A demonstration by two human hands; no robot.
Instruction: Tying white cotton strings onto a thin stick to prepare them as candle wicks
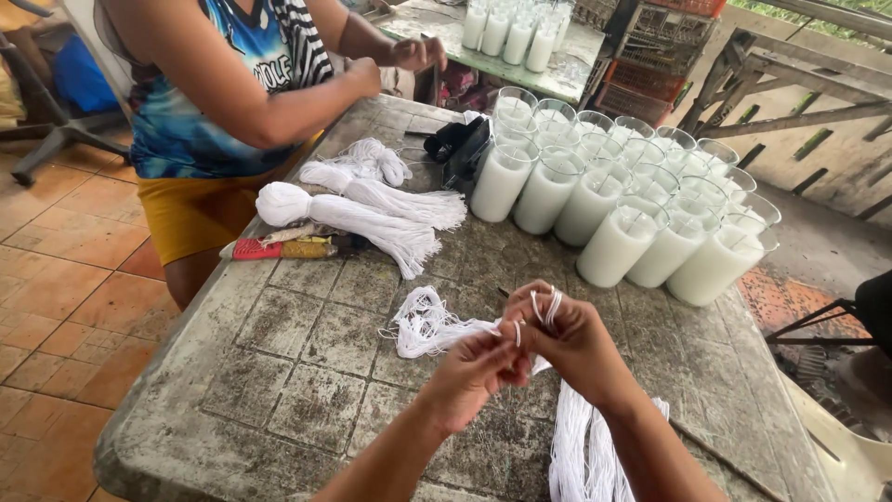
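Hands at near edge of stone table [307,372]: left hand [478,367] pinched on white string [437,325], right hand [567,335] closed, string looped over fingers [548,302]. String bundles [362,218] and wax-filled glasses [613,200] farther back on table.

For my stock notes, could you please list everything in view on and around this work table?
table: one, grey, stained, centre.
string bundles: three, white, table's far left.
loose string: one tangle, white, beside the hands.
hanging strands: white, near edge.
candle glasses: many, white wax, far right of table.
more glasses: several, white, back table.
lighter: one, red, left edge.
black object: one, beside the glasses.
co-worker: one, blue top, far side.
left hand: grip on string.
right hand: string looped round fingers.
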